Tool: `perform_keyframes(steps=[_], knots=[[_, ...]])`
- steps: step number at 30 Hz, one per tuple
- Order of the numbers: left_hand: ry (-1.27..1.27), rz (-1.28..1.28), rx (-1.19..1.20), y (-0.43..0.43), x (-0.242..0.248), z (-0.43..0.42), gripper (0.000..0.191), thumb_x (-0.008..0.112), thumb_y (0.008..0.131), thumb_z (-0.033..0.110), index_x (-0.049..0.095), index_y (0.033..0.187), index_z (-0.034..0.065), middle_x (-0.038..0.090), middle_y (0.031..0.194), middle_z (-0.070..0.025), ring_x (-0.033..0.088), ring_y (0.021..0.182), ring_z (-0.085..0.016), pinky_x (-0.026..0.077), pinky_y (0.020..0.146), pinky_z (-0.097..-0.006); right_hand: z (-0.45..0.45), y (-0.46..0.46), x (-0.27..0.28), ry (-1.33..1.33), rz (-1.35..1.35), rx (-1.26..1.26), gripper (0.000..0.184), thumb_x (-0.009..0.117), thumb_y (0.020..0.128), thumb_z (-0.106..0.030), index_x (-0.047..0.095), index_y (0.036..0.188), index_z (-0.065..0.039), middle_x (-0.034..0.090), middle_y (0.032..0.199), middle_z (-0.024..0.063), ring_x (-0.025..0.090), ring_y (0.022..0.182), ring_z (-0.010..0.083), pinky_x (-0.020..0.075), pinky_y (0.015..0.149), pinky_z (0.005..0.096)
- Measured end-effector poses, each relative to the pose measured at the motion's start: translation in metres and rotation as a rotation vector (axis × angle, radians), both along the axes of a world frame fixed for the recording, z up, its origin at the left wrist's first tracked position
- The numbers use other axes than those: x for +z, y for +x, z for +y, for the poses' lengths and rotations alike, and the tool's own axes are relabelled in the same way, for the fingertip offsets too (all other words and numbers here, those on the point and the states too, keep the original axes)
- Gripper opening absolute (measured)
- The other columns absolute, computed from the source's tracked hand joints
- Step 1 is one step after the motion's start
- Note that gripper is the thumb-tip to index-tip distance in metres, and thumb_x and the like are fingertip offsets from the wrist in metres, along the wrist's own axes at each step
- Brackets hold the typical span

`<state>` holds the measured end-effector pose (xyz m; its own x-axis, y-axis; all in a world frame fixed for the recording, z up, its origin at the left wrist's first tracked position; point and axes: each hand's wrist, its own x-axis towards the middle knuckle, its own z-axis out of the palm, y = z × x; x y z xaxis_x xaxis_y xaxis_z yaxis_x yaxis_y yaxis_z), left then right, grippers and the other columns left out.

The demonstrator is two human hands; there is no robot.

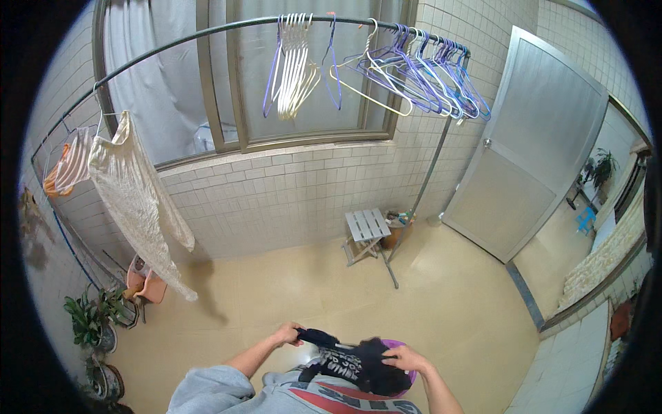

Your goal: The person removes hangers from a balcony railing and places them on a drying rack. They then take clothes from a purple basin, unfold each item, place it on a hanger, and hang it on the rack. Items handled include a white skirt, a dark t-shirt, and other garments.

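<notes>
Black clothing with pale printed writing (339, 364) lies bunched up close to my body, at the bottom of the view. A dark end of it is held by my left hand (289, 334), out to the left. My right hand (406, 359) grips the bunched part on the right, its fingers spread over the cloth. Behind and beneath the cloth shows the rim of a purple basin (395, 343), mostly hidden.
Overhead runs a metal clothes rail (217, 32) with many hangers (297, 67) and, at left, cream trousers (126, 191). A slatted stool (368, 225) stands by the wall. Potted plants (85, 321) line the left; a metal door (532, 139) stands ajar at right.
</notes>
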<state>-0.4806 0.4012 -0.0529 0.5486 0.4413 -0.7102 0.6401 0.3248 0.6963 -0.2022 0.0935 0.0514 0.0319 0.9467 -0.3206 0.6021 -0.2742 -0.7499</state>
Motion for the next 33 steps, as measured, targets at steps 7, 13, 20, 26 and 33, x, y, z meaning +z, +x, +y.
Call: perform_keyframes(steps=[7, 13, 20, 26, 33], knots=[[0.095, -0.371, 0.805, -0.01, 0.069, -0.025, 0.032, 0.04, 0.086, -0.007, 0.065, 0.101, 0.0071, 0.063, 0.087, -0.0056, 0.059, 0.074, -0.017, 0.049, 0.056, -0.0281, 0.079, -0.058, 0.087, -0.025, 0.105, 0.498, 0.033, 0.063, 0.088, -0.029, 0.063, 0.107, -0.003, 0.067, 0.093, 0.0173, 0.064, 0.082, 0.0246, 0.0488, 0.073, 0.0339], [0.088, -0.533, 0.972, -0.037, 0.101, 0.004, 0.015, 0.053, 0.083, -0.001, 0.064, 0.092, 0.0014, 0.063, 0.082, -0.0063, 0.06, 0.075, -0.017, 0.05, 0.068, -0.0298, 0.146, -0.035, 0.165, 0.148, -0.084, 0.268, 0.032, 0.065, 0.087, -0.029, 0.065, 0.107, -0.004, 0.065, 0.091, 0.0145, 0.063, 0.088, 0.0265, 0.0498, 0.078, 0.0364], [0.298, -0.25, 0.677, -0.06, 0.035, 0.055, 0.015, 0.057, 0.078, -0.004, 0.061, 0.093, -0.0025, 0.063, 0.084, -0.0079, 0.059, 0.075, -0.017, 0.048, 0.069, -0.0279, 0.313, 0.062, 0.364, 1.111, -0.608, -0.441, 0.032, 0.067, 0.084, -0.022, 0.064, 0.111, -0.004, 0.065, 0.1, 0.0067, 0.06, 0.084, 0.0144, 0.0496, 0.075, 0.0294], [0.496, -0.25, 0.554, -0.102, -0.023, 0.132, 0.024, 0.044, 0.083, 0.002, 0.057, 0.101, -0.005, 0.062, 0.09, -0.0147, 0.059, 0.081, -0.021, 0.05, 0.071, -0.0321, 0.45, 0.081, 0.449, 0.926, -0.141, -0.689, 0.041, 0.063, 0.085, -0.033, 0.064, 0.112, -0.003, 0.064, 0.112, 0.0154, 0.06, 0.103, 0.0244, 0.0461, 0.089, 0.0397], [0.425, -0.145, 0.552, -0.144, 0.058, 0.217, 0.025, 0.048, 0.085, 0.007, 0.059, 0.105, -0.0032, 0.064, 0.093, -0.0173, 0.06, 0.084, -0.025, 0.05, 0.074, -0.0375, 0.475, 0.155, 0.439, 0.374, -1.074, -1.18, 0.06, 0.068, 0.074, -0.023, 0.047, 0.127, -0.005, 0.058, 0.123, 0.019, 0.055, 0.116, 0.033, 0.0406, 0.098, 0.0433]])
